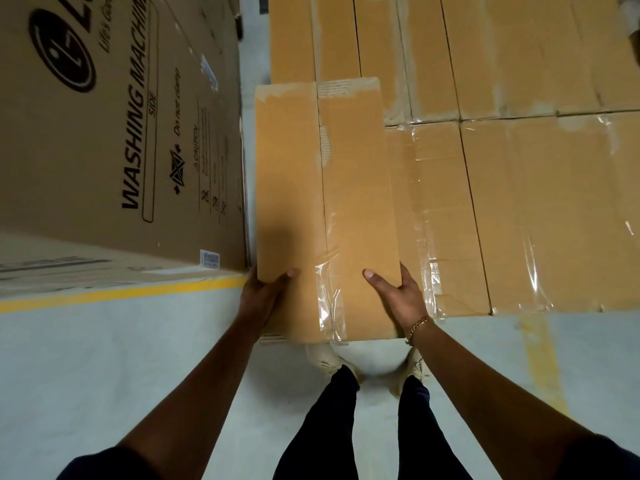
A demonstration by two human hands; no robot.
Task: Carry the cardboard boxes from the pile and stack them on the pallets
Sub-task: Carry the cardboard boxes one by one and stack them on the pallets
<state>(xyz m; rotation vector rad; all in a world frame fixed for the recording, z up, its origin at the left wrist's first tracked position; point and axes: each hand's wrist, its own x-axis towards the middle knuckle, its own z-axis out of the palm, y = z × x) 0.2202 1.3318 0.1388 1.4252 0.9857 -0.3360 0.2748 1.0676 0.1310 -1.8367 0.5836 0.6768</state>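
Note:
I hold a long brown cardboard box (pixel 325 188) out in front of me, its far end pointing away. My left hand (pixel 265 292) grips its near left corner, thumb on top and fingers under the side. My right hand (pixel 394 289), with a gold bracelet at the wrist, grips the near right edge the same way. Clear tape runs over the box's near end. To the right lies a flat layer of similar boxes (pixel 502 168), packed side by side; the held box overlaps its left edge. Any pallet beneath them is hidden.
A tall washing machine carton (pixel 114 126) stands close on the left, leaving a narrow floor gap beside the held box. Yellow floor lines (pixel 114 293) run under it and at the right. My feet (pixel 329 362) stand on pale grey floor below the box.

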